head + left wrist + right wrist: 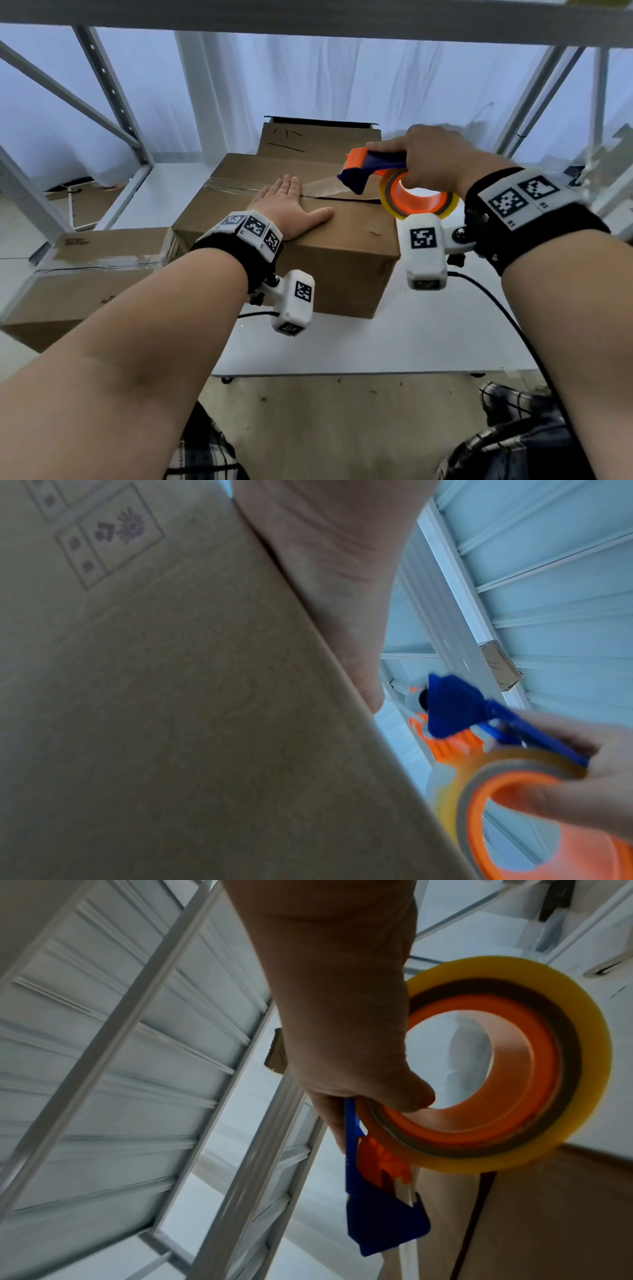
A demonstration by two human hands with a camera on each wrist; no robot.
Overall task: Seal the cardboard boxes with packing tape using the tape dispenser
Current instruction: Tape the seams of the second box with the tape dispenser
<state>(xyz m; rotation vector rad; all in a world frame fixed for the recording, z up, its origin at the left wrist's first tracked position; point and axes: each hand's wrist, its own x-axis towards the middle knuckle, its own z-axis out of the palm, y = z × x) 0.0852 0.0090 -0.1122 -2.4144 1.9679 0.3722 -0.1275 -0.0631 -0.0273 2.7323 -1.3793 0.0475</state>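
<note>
A brown cardboard box (346,246) stands on the white table, its top flaps closed along a dark seam. My left hand (289,207) lies flat on the box top with straight fingers, pressing down near the seam. My right hand (431,161) grips an orange and blue tape dispenser (376,168) carrying a yellowish roll of clear tape (419,202), held just above the box's right end. A clear strip of tape runs from the dispenser's blue nose to the box top by my left fingertips. The box side (171,696) fills the left wrist view; the dispenser (383,1204) and roll (548,1069) show in the right wrist view.
A second taped cardboard box (85,274) sits to the left, lower down. Behind the main box another box (318,140) stands with open flaps. Grey metal shelving uprights (113,96) flank both sides, a white curtain hangs behind, and the white table (394,342) extends toward me.
</note>
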